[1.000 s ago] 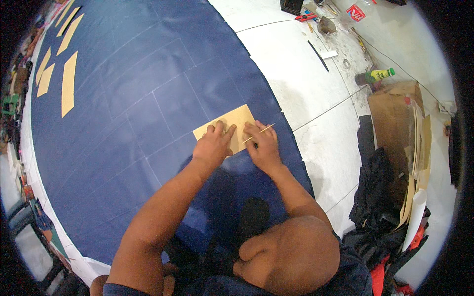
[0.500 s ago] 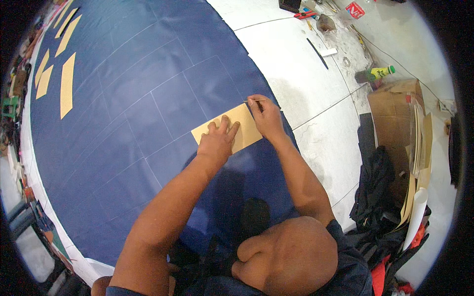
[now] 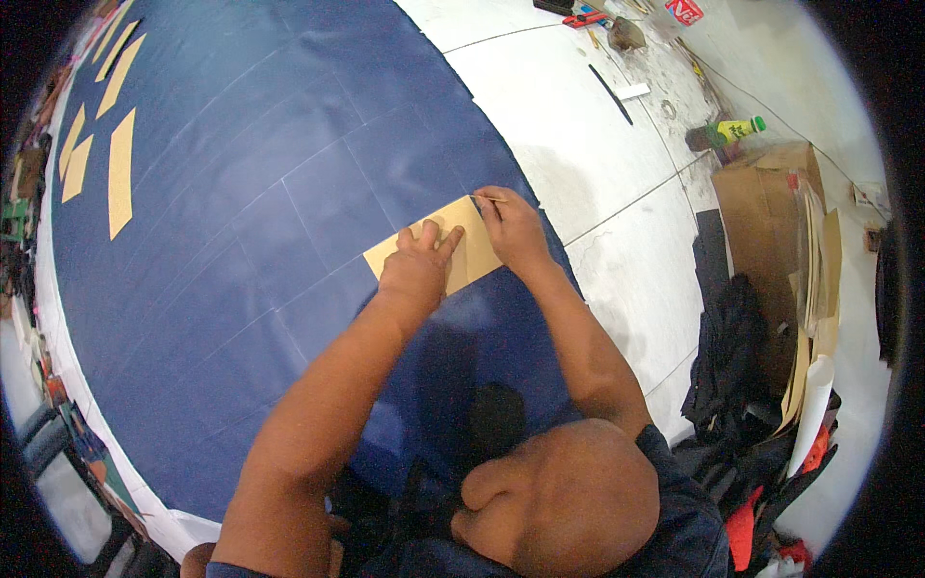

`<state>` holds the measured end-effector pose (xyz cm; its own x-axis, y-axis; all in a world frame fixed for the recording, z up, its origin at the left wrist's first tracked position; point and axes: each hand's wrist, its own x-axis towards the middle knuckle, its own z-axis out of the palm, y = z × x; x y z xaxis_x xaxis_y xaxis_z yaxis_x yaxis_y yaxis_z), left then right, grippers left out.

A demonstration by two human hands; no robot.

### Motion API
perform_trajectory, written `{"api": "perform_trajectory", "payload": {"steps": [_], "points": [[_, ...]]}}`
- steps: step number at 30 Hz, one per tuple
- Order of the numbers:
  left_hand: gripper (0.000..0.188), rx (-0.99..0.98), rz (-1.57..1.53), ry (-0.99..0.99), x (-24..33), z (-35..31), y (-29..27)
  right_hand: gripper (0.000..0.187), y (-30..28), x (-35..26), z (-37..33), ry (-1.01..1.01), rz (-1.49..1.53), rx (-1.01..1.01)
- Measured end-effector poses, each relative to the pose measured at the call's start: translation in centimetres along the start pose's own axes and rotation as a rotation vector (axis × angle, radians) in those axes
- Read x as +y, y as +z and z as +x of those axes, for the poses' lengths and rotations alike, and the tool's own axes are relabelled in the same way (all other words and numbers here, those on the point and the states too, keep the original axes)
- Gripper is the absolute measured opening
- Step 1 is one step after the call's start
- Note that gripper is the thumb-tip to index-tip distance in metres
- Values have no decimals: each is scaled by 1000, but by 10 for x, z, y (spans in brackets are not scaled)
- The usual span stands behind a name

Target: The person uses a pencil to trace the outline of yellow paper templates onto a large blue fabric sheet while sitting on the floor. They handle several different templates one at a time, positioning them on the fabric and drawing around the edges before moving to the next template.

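Observation:
A tan rectangular card (image 3: 477, 252) lies on dark blue sheet material (image 3: 231, 318) marked with thin pale lines forming rectangles. My left hand (image 3: 414, 272) presses down on the card with its fingers spread. At the card's far right corner, my right hand (image 3: 517, 233) pinches a thin pen-like stick (image 3: 495, 198). Its tip is by the card's edge, too small to make out clearly.
Several tan strips (image 3: 120, 173) lie at the far left of the blue material. White floor or table surface (image 3: 617, 212) stretches to the right, with a green-capped bottle (image 3: 737, 129), a cardboard box (image 3: 761, 202) and dark cloth (image 3: 732, 337). Small tools (image 3: 583, 19) sit at the back.
The whole view has shifted slightly, so things appear a little further left. My left hand still holds the card flat, and the right hand stays near its far right corner.

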<state>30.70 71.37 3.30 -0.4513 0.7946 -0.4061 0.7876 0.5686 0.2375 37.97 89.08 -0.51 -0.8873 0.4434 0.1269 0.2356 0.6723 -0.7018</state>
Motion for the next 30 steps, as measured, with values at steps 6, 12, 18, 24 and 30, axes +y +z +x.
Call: {"api": "perform_trajectory", "payload": {"steps": [6,12,18,24,30], "points": [[105,-56,-4,-3,-2,-4,-7,26,-17,-12,-39,110,-205,-202],[105,4,3,34,-2,-5,-6,26,-33,-5,-98,165,-139,-111],[108,-20,-3,51,-6,0,-3,25,-37,-5,-103,148,-165,-97],[115,-48,-19,66,-11,-1,-11,23,-34,-4,-104,115,-85,-11],[117,-135,21,90,-15,7,-19,22,5,-51,-123,79,172,-180]]}}
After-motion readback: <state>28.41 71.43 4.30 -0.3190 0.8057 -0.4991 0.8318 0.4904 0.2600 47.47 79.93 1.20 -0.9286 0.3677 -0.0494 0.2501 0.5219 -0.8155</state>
